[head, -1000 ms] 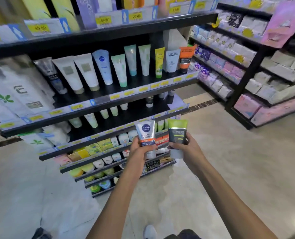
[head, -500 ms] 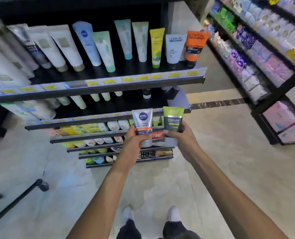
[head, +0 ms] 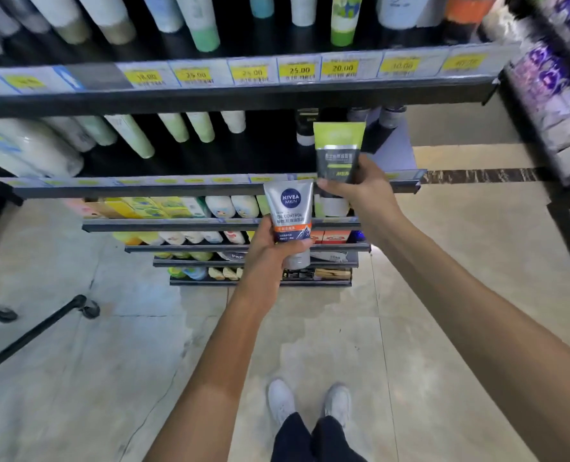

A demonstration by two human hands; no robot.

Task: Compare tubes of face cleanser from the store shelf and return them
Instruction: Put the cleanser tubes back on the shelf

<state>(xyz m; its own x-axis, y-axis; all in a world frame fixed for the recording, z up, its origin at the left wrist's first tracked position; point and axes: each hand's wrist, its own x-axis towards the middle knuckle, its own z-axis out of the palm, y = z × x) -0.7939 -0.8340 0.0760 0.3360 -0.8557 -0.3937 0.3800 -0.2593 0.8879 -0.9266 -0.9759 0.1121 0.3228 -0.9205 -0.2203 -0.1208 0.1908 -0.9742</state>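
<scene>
Head: two tubes, silver tube (head: 288,213) left hand (head: 270,248), green tube (head: 338,151) right hand (head: 360,188) (upright).

The silver tube (head: 288,211) is seen to be smooth plastic with a soft sheen, and the green and black tube (head: 338,150) looks like matt plastic. The shelves (head: 230,98) are made of dark, matt-painted metal, fronted by glossy paper price labels (head: 299,70). The floor (head: 310,328) is laid in polished pale tiles, faintly reflective. The near shoes (head: 280,400) appear to be white cloth.
</scene>
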